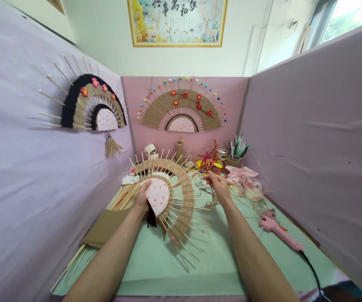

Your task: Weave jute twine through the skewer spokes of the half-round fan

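My left hand (142,197) grips a woven fan (187,191) by its pink dotted half-round centre, holding it tilted above the table. Thin wooden sticks radiate from the fan through a wide tan woven band, and a black tassel (151,217) hangs beneath. To the right of the fan, my right hand (219,184) is raised with its fingers pinched together, near the stick tips. Whatever lies between those fingers is too small to name. Behind this hand are red and yellow fuzzy craft stems (214,157).
A pink glue gun (281,235) with a black cord lies at right. Sticks (126,195) and a folded olive cloth (105,226) lie at left. Finished fans (181,105) hang on the partitions. A pot of tools (236,159) and crumpled pink dotted fabric (242,174) sit at back right.
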The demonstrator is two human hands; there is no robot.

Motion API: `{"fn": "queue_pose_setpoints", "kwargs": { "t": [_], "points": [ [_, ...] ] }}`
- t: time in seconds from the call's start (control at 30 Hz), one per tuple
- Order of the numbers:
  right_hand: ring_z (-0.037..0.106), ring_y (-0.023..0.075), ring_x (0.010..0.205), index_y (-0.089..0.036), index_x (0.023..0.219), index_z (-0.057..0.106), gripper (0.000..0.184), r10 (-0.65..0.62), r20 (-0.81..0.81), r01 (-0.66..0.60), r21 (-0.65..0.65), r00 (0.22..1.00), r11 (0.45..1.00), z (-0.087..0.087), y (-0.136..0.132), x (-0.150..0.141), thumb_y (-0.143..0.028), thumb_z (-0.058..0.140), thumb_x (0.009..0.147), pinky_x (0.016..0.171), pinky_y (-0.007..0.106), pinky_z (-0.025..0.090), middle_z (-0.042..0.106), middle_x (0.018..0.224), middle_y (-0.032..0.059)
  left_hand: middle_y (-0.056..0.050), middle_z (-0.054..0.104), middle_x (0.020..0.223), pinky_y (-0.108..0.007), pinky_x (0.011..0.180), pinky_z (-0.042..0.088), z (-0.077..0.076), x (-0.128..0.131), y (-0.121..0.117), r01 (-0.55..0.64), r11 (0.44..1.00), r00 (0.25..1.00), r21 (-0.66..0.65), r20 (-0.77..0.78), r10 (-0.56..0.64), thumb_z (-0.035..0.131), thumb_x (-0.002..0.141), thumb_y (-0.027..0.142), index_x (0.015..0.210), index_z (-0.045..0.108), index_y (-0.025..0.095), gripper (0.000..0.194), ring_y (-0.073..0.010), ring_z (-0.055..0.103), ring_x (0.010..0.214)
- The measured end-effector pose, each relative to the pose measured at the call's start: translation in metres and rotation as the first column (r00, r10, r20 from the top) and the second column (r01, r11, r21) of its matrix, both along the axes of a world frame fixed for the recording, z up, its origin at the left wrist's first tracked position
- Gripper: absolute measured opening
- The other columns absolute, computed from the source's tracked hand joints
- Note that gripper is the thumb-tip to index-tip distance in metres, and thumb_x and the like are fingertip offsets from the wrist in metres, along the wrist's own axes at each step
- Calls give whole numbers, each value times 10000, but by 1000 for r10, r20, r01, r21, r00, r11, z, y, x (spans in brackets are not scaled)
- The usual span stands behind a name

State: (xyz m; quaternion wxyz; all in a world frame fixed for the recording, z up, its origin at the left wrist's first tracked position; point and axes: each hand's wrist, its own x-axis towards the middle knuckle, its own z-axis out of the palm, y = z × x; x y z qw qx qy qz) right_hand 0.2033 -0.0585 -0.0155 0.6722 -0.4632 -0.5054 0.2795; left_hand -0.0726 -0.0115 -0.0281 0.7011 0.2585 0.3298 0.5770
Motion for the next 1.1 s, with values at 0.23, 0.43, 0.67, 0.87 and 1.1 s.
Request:
{"fn": "queue_pose_setpoints", "kwargs": {
  "t": [0.23, 0.43, 0.67, 0.87, 1.1],
  "points": [
    [323, 89, 455, -176, 645, 644, 412, 157, -299, -157, 26, 941, 987, 6, -7, -3, -567, 543, 728, 419, 243, 183, 426, 516, -12, -77, 697, 683, -313, 636, 541, 4, -2, -2, -9, 1000, 997, 21, 79, 8, 512, 793, 267, 822, 624, 109, 195, -192, 657, 583],
    [359, 101, 495, -198, 734, 656, 231, 266, -300, -256, 75, 916, 964, 3, -9, -6, -418, 602, 688, 454, 246, 243, 436, 549, -24, -62, 694, 664, -282, 629, 535, 8, 1, -5, -26, 999, 994, 19, 106, 24, 492, 806, 251, 786, 622, 127, 181, -174, 653, 578],
    [353, 90, 474, -194, 839, 699, 238, 217, -52, -221, -95, 975, 971, -16, -20, -18, -345, 635, 667, 450, 239, 247, 513, 562, -23, -73, 707, 739, -289, 678, 535, 4, 6, -4, -51, 997, 994, 61, 96, 45, 492, 807, 246, 803, 630, 121, 186, -190, 668, 666],
    [343, 92, 482, -185, 867, 700, 272, 231, -78, -239, -107, 970, 965, -19, -20, -20, -340, 647, 650, 456, 233, 242, 515, 552, -21, -63, 706, 739, -286, 703, 531, -4, 7, 0, -85, 995, 993, 55, 91, 80, 530, 786, 264, 837, 637, 125, 183, -182, 665, 656],
    [312, 75, 456, -173, 864, 694, 273, 327, -221, -360, -131, 919, 924, -14, -20, -20, -319, 630, 643, 441, 227, 207, 466, 535, -40, -75, 712, 765, -298, 700, 542, -2, 8, -2, -85, 995, 993, 60, 90, 79, 511, 801, 263, 839, 638, 117, 197, -194, 673, 686]
  ]
}}
